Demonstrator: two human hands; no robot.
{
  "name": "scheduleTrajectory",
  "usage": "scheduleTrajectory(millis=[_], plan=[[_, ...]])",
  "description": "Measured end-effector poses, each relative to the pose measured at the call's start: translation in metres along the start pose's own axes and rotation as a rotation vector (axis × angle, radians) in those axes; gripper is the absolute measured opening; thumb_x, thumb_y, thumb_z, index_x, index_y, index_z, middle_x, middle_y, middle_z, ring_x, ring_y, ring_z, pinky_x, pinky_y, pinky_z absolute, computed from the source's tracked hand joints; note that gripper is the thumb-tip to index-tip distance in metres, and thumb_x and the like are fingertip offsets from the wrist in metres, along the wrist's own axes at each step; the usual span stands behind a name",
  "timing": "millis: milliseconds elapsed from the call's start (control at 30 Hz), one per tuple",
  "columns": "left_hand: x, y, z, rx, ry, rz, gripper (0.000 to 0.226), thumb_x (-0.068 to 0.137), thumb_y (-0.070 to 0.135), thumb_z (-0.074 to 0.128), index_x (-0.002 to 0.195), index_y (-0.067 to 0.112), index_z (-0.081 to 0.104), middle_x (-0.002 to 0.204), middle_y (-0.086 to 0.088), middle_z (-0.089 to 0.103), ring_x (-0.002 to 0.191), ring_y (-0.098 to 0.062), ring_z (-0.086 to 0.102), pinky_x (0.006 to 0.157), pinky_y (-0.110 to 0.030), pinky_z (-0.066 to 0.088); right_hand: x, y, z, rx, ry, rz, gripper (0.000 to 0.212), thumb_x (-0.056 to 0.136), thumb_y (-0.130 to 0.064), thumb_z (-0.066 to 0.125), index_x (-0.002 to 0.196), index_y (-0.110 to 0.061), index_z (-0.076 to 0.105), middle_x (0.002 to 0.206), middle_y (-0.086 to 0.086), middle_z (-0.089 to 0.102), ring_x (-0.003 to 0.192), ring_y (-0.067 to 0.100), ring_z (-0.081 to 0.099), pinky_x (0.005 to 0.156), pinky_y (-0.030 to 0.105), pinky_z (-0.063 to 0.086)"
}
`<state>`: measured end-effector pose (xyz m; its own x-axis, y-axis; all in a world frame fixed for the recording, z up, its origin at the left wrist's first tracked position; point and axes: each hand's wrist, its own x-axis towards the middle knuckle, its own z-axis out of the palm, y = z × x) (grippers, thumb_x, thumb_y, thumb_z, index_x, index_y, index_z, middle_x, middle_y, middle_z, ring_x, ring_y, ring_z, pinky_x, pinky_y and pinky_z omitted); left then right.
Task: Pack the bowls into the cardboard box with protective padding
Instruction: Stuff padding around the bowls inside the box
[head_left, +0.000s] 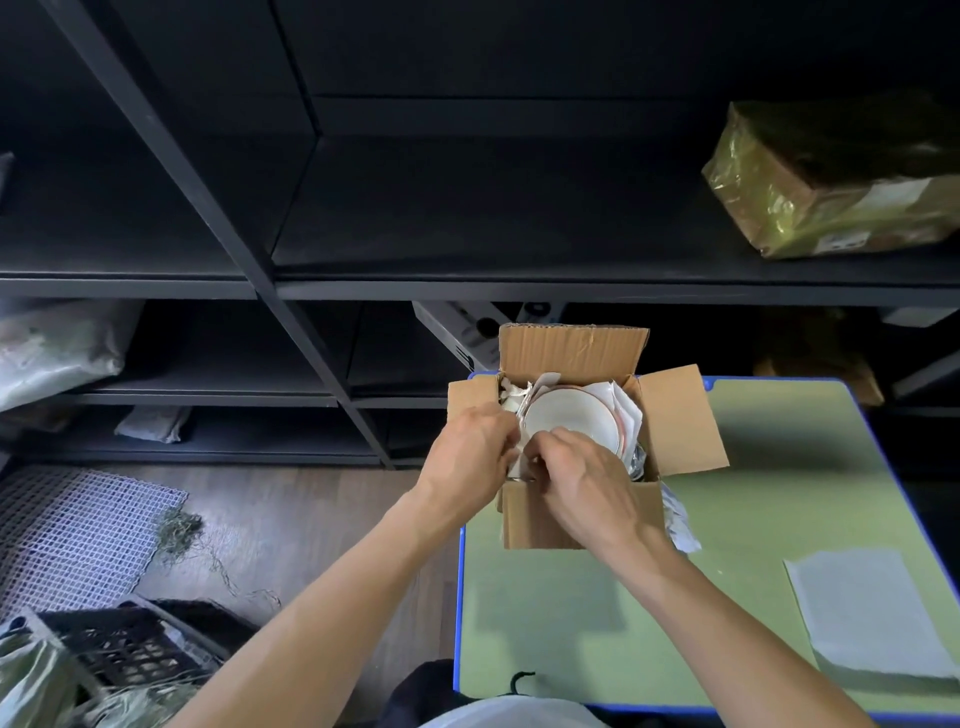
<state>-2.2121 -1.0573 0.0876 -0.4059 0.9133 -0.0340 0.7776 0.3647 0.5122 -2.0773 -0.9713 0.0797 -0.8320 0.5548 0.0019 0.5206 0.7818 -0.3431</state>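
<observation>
Gripping paper beside a boxed bowl

Left hand (470, 452) and right hand (582, 483) meet at the box's (680, 415) 7 o'clock rim, fingers (553, 449) curled round white paper (627, 410) beside the bowl (566, 413) inside. Box sits at the bench's (753, 499) 11 o'clock corner.

Left grip (470, 441) meets right grip (582, 478), fingers seemingly curled.

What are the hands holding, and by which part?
Left hand and right hand appear to pinch the paper padding at its near-left edge, beside the bowl in the cardboard box; the grip is hidden.
</observation>
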Motion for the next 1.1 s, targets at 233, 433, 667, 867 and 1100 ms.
scheduleTrajectory(millis=[233, 433, 667, 867, 1100], plan=[[0.008, -0.002, -0.012, 0.001, -0.084, 0.074, 0.029, 0.084, 0.000, 0.054, 0.101, 0.014, 0.073, 0.091, 0.000, 0.065, 0.094, -0.020, 0.052, 0.068, -0.033, 0.046, -0.013, 0.000, 0.000, 0.011, 0.056, -0.001, 0.010, 0.093, -0.026, 0.055, 0.086, -0.023, 0.061, 0.080, -0.005, 0.056, 0.085, 0.020, 0.055, 0.058, 0.032, 0.037], [0.016, 0.003, -0.018, 0.009, -0.141, 0.180, 0.029, 0.074, -0.009, 0.054, 0.092, 0.007, 0.069, 0.084, 0.003, 0.051, 0.076, -0.016, 0.044, 0.060, -0.027, 0.037, -0.011, 0.000, 0.000, 0.099, 0.033, 0.079, 0.017, 0.095, -0.031, 0.052, 0.101, -0.022, 0.066, 0.094, -0.003, 0.065, 0.096, 0.020, 0.059, 0.071, 0.037, 0.048], [0.023, -0.008, -0.027, 0.130, -0.146, 0.203, 0.040, 0.079, 0.004, 0.069, 0.114, 0.023, 0.069, 0.099, 0.004, 0.054, 0.096, -0.019, 0.045, 0.082, -0.037, 0.044, 0.000, -0.005, -0.003, 0.081, 0.018, 0.158, 0.013, 0.093, -0.031, 0.057, 0.098, -0.022, 0.066, 0.096, -0.004, 0.068, 0.093, 0.022, 0.062, 0.069, 0.035, 0.045], [0.036, 0.001, -0.022, 0.198, -0.194, 0.077, 0.038, 0.084, 0.011, 0.065, 0.117, 0.030, 0.064, 0.104, 0.002, 0.053, 0.100, -0.022, 0.053, 0.084, -0.038, 0.046, 0.004, 0.001, -0.006, 0.110, -0.028, 0.098, 0.010, 0.090, -0.022, 0.057, 0.097, -0.020, 0.065, 0.095, -0.003, 0.066, 0.093, 0.023, 0.061, 0.069, 0.036, 0.047], [0.023, 0.001, -0.007, 0.144, -0.002, 0.017, 0.016, 0.078, 0.007, 0.053, 0.090, 0.015, 0.045, 0.086, 0.001, 0.053, 0.072, -0.026, 0.047, 0.049, -0.029, 0.024, 0.006, 0.002, -0.005, 0.132, -0.036, 0.112, 0.013, 0.091, -0.028, 0.058, 0.102, -0.023, 0.064, 0.100, -0.004, 0.065, 0.095, 0.023, 0.062, 0.074, 0.036, 0.049]])
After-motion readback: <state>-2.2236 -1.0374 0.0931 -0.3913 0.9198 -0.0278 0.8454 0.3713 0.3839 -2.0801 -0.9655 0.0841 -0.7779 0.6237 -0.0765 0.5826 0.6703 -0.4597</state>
